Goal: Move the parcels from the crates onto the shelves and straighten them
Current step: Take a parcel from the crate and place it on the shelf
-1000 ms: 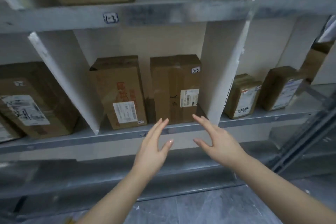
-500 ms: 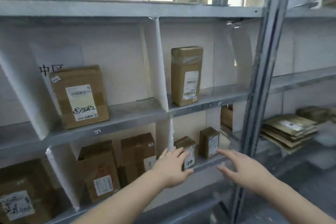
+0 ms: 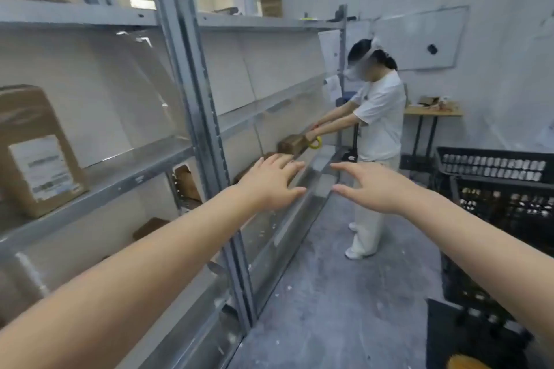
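Both arms are being stretched out ahead along the aisle, and nothing is being carried in either. The left hand (image 3: 269, 186) is being held flat, palm down, fingers straight and slightly spread, just beside the front edge of the shelves (image 3: 120, 177). The right hand (image 3: 377, 189) is being held level with it and apart from it, fingers likewise spread, thumb dropped away from them. Judged from this, the hands are being readied for the next parcel rather than being used to straighten one. A labelled parcel (image 3: 39, 153) is being stored upright on the middle shelf at the left, label facing out, presumably so that it can be read from the aisle. The black crates (image 3: 491, 168) are being stored at the right, well apart from both hands, so a turn that way is probably being called for. Further along, a brown parcel (image 3: 292, 143) is being handled on a shelf by a second person (image 3: 379, 117), a yellow ring (image 3: 315, 144), perhaps a tape roll, being carried at the hand
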A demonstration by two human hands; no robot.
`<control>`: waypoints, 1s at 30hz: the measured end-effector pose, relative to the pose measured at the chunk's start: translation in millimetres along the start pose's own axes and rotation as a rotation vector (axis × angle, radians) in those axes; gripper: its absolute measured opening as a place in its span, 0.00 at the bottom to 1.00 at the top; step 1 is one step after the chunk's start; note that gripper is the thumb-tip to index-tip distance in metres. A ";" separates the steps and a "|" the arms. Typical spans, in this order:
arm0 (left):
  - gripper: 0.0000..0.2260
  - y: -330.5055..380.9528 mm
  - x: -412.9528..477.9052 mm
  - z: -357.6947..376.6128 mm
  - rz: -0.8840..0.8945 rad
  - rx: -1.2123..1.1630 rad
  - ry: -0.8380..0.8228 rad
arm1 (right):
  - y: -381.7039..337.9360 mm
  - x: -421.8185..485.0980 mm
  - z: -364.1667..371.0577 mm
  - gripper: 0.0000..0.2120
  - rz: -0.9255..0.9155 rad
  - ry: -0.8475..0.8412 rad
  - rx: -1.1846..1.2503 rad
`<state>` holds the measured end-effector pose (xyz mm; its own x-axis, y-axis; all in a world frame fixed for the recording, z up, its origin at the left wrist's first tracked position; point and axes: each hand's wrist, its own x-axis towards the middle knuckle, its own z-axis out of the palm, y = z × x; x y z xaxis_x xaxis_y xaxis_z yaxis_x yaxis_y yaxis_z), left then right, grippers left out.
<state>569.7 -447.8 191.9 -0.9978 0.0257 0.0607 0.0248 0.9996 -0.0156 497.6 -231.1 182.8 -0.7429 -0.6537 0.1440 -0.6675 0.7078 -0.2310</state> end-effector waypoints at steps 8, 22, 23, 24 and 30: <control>0.29 86.1 129.5 9.0 0.249 0.032 -0.028 | 126.7 -9.2 -18.6 0.28 0.231 0.099 0.005; 0.29 159.5 419.1 54.7 0.697 0.002 -0.129 | 319.2 49.4 -20.1 0.29 0.747 0.178 -0.053; 0.29 167.8 438.7 58.3 0.726 -0.006 -0.135 | 330.0 50.5 -19.0 0.29 0.778 0.179 -0.065; 0.29 176.7 456.2 62.1 0.753 -0.022 -0.140 | 340.0 50.9 -17.7 0.29 0.807 0.177 -0.080; 0.28 240.9 556.0 87.8 0.916 -0.068 -0.175 | 418.5 52.6 -15.4 0.30 1.021 0.180 -0.069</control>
<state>15.5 -194.0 134.3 -0.5826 0.8069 -0.0973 0.8041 0.5897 0.0755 178.4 34.9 108.5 -0.9489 0.3109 0.0540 0.2860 0.9197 -0.2689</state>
